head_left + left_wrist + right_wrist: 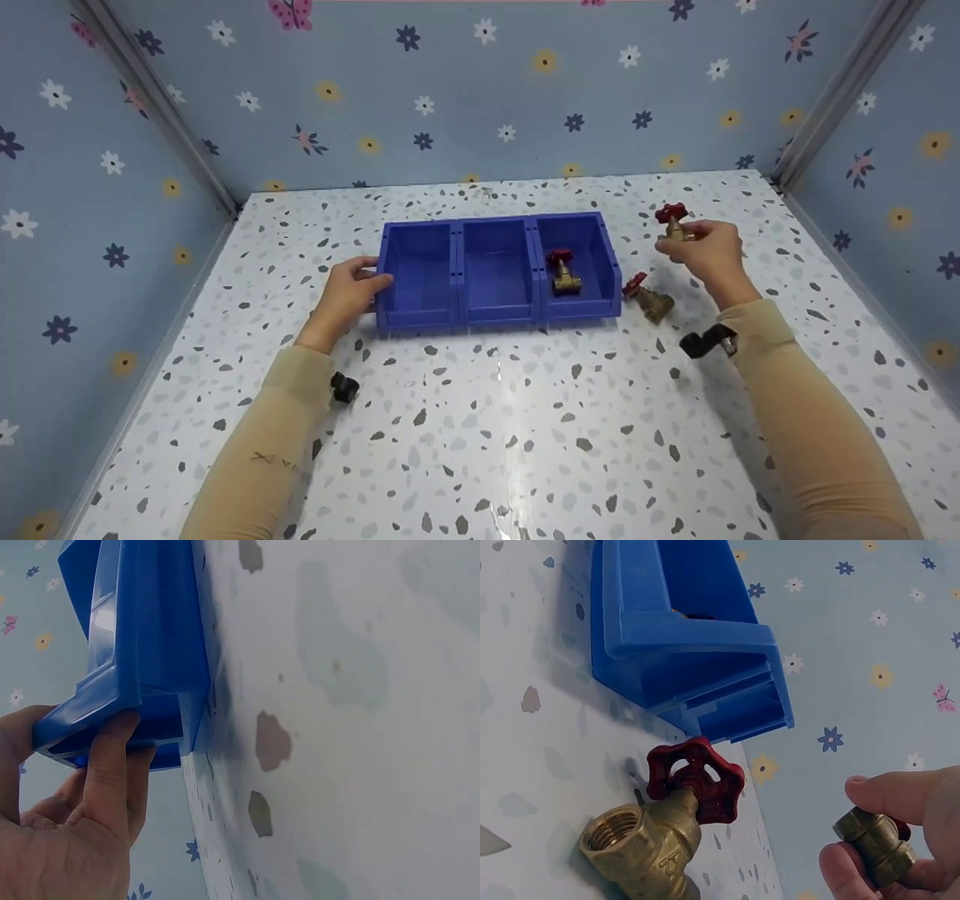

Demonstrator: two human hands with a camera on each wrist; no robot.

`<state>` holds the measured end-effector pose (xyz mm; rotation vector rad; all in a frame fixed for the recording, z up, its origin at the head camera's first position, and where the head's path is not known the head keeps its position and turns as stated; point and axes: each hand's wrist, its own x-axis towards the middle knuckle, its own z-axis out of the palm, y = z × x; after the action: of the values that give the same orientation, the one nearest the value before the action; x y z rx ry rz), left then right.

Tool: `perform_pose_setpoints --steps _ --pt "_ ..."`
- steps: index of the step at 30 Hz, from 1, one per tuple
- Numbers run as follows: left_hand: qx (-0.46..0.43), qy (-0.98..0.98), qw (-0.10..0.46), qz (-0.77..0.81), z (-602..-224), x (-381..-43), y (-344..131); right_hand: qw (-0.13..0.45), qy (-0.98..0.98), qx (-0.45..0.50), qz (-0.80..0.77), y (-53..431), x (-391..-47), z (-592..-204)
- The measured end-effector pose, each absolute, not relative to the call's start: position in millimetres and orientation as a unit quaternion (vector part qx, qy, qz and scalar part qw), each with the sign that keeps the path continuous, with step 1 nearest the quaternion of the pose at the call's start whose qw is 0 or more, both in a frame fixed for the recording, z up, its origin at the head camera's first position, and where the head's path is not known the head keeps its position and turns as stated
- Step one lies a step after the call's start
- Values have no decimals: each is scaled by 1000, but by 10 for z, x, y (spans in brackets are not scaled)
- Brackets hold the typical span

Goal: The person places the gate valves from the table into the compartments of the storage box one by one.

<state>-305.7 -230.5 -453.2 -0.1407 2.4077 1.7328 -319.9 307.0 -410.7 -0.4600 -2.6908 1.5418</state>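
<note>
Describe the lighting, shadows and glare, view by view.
Head: bright, with streaky glare on the tabletop and a soft shadow beside the right sleeve; left wrist: dimmer, with a glossy highlight on the blue bins; right wrist: also dim, shadow beside the bins, yet threads show inside the nearest valve.

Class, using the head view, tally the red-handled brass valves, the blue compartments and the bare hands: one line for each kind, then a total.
Red-handled brass valves: 3
Blue compartments: 3
Bare hands: 2
Total: 8
</note>
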Motion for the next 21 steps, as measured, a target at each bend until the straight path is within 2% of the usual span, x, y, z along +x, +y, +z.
perform_pose_setpoints --steps 21 --pt "-46 805 82 586 -4554 -3065 -2307 25 -847 -113 519 2831 -3132 -3932"
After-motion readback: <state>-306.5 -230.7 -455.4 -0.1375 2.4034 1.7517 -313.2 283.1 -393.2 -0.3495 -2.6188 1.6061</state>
